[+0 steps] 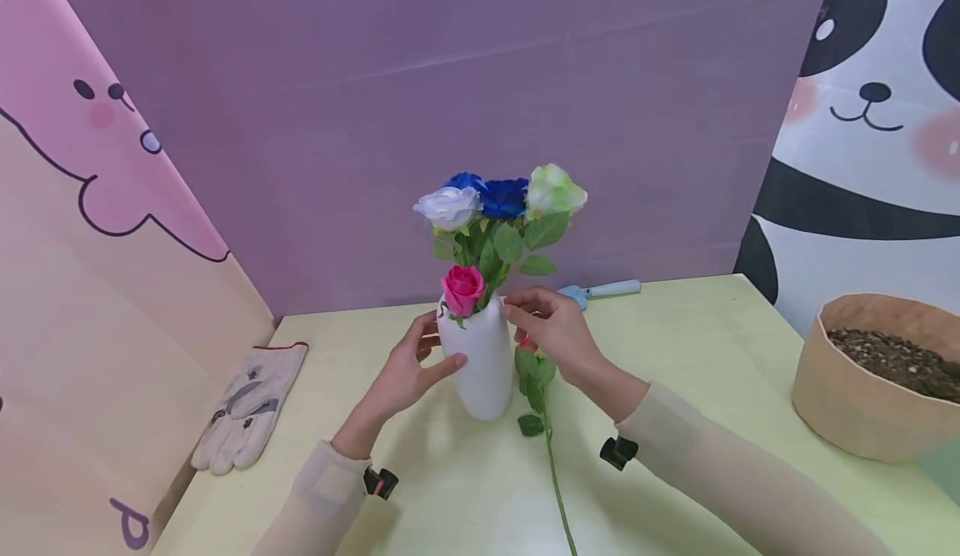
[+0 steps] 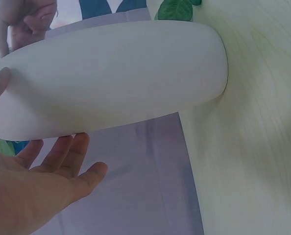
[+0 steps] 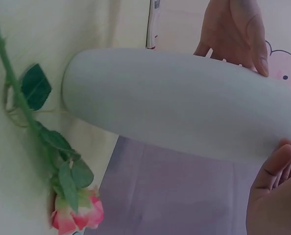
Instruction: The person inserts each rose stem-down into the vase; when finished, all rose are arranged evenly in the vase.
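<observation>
Fingers of left hand (image 1: 405, 377) and right hand (image 1: 551, 327) lie relaxed against white vase (image 1: 480, 364).

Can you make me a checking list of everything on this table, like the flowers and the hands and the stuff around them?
Surface: pale green table, bare around the vase.
Job's things: white vase standing upright, holding white, blue, pale green and pink roses; one loose rose lying on the table beside the vase.
Clutter: work gloves at the left edge; blue trowel behind the vase; paper pot of soil at the right.
Grippers: left hand touches the vase's side with straight fingers; right hand touches its upper side near the rim.
Cables: nothing seen.
Surroundings: purple backdrop, pink cartoon panel left, panda panel right.
</observation>
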The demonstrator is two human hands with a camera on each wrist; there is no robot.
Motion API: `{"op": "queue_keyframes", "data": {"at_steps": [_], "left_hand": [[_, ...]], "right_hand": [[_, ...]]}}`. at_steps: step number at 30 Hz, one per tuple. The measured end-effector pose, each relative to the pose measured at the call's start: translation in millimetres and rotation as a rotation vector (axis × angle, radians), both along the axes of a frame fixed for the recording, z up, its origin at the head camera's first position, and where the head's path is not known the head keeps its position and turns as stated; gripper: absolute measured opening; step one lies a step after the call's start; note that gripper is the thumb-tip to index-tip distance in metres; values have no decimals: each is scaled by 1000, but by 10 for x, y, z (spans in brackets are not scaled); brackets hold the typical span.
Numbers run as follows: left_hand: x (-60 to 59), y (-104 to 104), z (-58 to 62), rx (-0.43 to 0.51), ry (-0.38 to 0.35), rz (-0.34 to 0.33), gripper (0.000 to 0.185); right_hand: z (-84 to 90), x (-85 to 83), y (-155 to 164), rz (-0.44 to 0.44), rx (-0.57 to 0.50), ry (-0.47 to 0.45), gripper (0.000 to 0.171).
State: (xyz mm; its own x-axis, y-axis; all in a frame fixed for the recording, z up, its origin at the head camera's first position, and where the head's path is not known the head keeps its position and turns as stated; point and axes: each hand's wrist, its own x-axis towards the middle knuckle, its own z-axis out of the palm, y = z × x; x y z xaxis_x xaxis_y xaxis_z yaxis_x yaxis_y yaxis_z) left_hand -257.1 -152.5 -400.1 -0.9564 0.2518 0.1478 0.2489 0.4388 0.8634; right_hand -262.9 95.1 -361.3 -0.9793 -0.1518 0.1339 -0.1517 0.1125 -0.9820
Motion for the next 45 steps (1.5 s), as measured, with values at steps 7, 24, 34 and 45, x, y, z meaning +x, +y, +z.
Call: {"op": "queue_keyframes", "data": {"at_steps": [7,24,34,45], "left_hand": [[2,10,15,-9,-3,6,80],[-27,-14,-38,-25,15,4,80],[-38,-14,-43,-13,15,2,79],[-19,-3,-12,-19,10,9,80]], "right_hand": [[-154,-20,169,25,57,-12,32],[-597,90,421,37,162,-137,30],[-797,141,464,73,222,-202,31],[-1004,156,492,117,294,-266,25]]}}
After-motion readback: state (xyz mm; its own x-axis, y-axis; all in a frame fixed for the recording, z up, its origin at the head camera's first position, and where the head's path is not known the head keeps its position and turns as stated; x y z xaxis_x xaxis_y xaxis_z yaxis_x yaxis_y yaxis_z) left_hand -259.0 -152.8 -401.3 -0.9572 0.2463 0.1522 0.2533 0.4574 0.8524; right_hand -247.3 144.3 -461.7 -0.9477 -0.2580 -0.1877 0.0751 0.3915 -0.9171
